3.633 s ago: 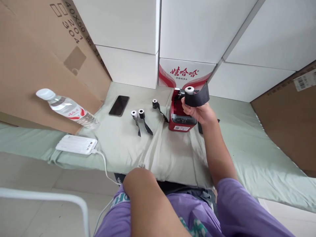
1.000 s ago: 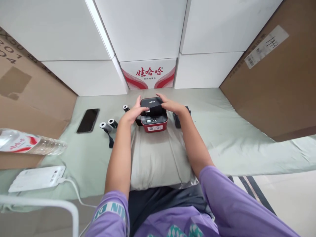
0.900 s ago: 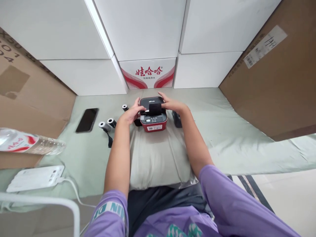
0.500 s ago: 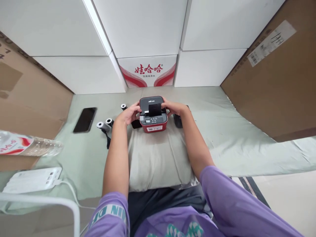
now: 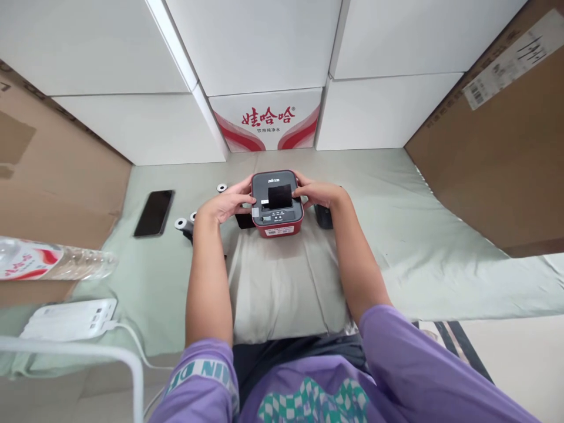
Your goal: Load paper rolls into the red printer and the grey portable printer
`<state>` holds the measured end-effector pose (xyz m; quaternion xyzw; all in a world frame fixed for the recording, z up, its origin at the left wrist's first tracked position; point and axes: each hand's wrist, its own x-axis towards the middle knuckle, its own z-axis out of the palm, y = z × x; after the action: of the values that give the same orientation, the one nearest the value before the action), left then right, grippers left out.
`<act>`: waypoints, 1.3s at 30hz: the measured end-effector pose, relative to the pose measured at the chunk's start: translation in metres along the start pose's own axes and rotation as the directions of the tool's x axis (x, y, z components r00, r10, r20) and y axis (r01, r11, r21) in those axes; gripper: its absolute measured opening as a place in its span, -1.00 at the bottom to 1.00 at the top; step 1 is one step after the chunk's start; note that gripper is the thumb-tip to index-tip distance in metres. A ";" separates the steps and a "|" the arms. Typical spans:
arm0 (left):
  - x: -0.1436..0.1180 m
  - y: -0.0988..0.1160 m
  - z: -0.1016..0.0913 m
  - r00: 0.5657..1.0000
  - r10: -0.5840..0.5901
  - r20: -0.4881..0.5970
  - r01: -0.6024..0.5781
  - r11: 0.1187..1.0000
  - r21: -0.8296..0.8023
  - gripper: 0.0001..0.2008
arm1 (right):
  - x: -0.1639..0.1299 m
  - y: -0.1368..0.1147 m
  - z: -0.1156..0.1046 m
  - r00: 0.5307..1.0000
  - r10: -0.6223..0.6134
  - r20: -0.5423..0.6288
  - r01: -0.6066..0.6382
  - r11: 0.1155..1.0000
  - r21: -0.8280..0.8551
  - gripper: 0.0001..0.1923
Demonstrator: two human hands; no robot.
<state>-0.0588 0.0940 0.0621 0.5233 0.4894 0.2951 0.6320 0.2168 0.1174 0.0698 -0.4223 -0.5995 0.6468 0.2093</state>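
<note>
A small black-topped printer (image 5: 275, 217) with a red body stands on the cloth-covered cushion in front of me. A short black strip (image 5: 280, 197) sticks up from the slot in its top, and a white label is on its front. My left hand (image 5: 227, 202) grips the printer's left side, thumb at the top edge. My right hand (image 5: 315, 191) holds the right side, with a fingertip over the top edge close to the black strip. The undersides of my fingers are hidden behind the printer.
Paper rolls (image 5: 180, 224) lie left of my forearm, with a phone (image 5: 154, 213) farther left. Behind my right wrist is a dark object (image 5: 324, 217). A bottle (image 5: 57, 258) and a white power bank (image 5: 70, 320) lie far left. Cardboard boxes (image 5: 493, 164) flank the bed; white boxes stand behind.
The printer's lid now looks level with its front panel, where a step showed before. Both hands stay on its sides, my left wrist slightly farther out. The camera view has shifted a little.
</note>
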 end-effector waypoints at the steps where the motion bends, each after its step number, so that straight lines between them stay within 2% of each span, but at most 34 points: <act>1: -0.001 0.002 0.000 1.000 -0.003 0.003 0.003 1.000 0.012 -0.15 | 0.000 -0.001 0.000 1.000 0.004 -0.004 -0.004 1.000 -0.001 -0.25; 7: -0.005 0.015 0.005 0.999 0.018 -0.037 -0.013 0.990 0.140 -0.15 | 0.004 -0.008 0.005 0.997 0.047 -0.066 -0.054 0.994 -0.097 -0.23; 10: -0.005 0.015 0.006 0.997 0.060 -0.045 -0.047 0.971 0.235 -0.10 | 0.001 -0.013 0.003 0.994 0.029 -0.101 -0.049 0.979 -0.196 -0.12; 12: -0.007 0.015 0.005 0.990 0.113 -0.083 -0.079 0.938 0.338 -0.10 | -0.006 -0.017 -0.005 0.984 0.000 -0.181 -0.049 0.963 -0.265 -0.03; 14: -0.013 0.018 0.006 0.959 0.228 -0.169 -0.125 0.875 0.469 -0.16 | -0.016 -0.019 -0.018 0.957 -0.071 -0.282 -0.024 0.947 -0.320 -0.03; 17: -0.029 0.031 0.014 0.848 0.472 -0.241 -0.242 0.749 0.616 -0.43 | -0.030 -0.011 -0.042 0.886 -0.225 -0.405 0.060 0.922 -0.381 -0.16; 19: -0.039 0.044 0.026 0.767 0.602 -0.225 -0.342 0.678 0.651 -0.64 | -0.037 0.007 -0.056 0.830 -0.279 -0.483 0.069 0.911 -0.407 -0.22; 21: -0.046 0.054 0.044 0.692 0.700 -0.176 -0.443 0.605 0.662 -0.75 | -0.042 0.034 -0.063 0.798 -0.283 -0.532 0.051 0.912 -0.408 -0.18; 23: -0.045 0.057 0.071 0.614 0.784 -0.095 -0.555 0.514 0.654 -0.78 | -0.048 0.066 -0.064 0.811 -0.280 -0.515 0.058 0.912 -0.405 0.01; 25: -0.037 0.050 0.106 0.535 0.844 -0.009 -0.659 0.425 0.621 -0.81 | -0.054 0.099 -0.060 0.827 -0.333 -0.453 0.101 0.881 -0.463 0.30; 27: -0.024 0.031 0.144 0.466 0.885 -0.008 -0.720 0.384 0.578 -0.82 | -0.059 0.125 -0.057 0.800 -0.424 -0.424 0.164 0.834 -0.526 0.53; 28: -0.017 0.018 0.163 0.451 0.892 -0.045 -0.727 0.396 0.562 -0.82 | -0.061 0.135 -0.055 0.787 -0.459 -0.413 0.193 0.819 -0.541 0.58; 31: 0.001 -0.026 0.206 0.463 0.865 -0.191 -0.690 0.487 0.535 -0.82 | -0.063 0.151 -0.055 0.763 -0.514 -0.392 0.255 0.797 -0.548 0.61; 32: 0.005 -0.040 0.214 0.504 0.844 -0.182 -0.672 0.515 0.531 -0.80 | -0.062 0.153 -0.056 0.761 -0.523 -0.385 0.267 0.793 -0.548 0.61; 34: 0.007 -0.061 0.222 0.624 0.761 -0.177 -0.599 0.611 0.517 -0.69 | -0.061 0.153 -0.058 0.755 -0.538 -0.375 0.285 0.784 -0.552 0.61; 37: 0.007 -0.075 0.220 0.799 0.575 -0.178 -0.396 0.725 0.564 -0.50 | -0.060 0.151 -0.063 0.742 -0.560 -0.368 0.314 0.776 -0.547 0.64; 39: 0.008 -0.077 0.217 0.867 0.461 -0.188 -0.252 0.732 0.633 -0.45 | -0.060 0.150 -0.067 0.736 -0.569 -0.368 0.339 0.779 -0.527 0.64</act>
<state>0.1340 -0.0015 -0.0194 0.7204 0.5442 0.3296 0.2763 0.3391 0.0823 -0.0507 -0.4483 -0.7348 0.2913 0.4174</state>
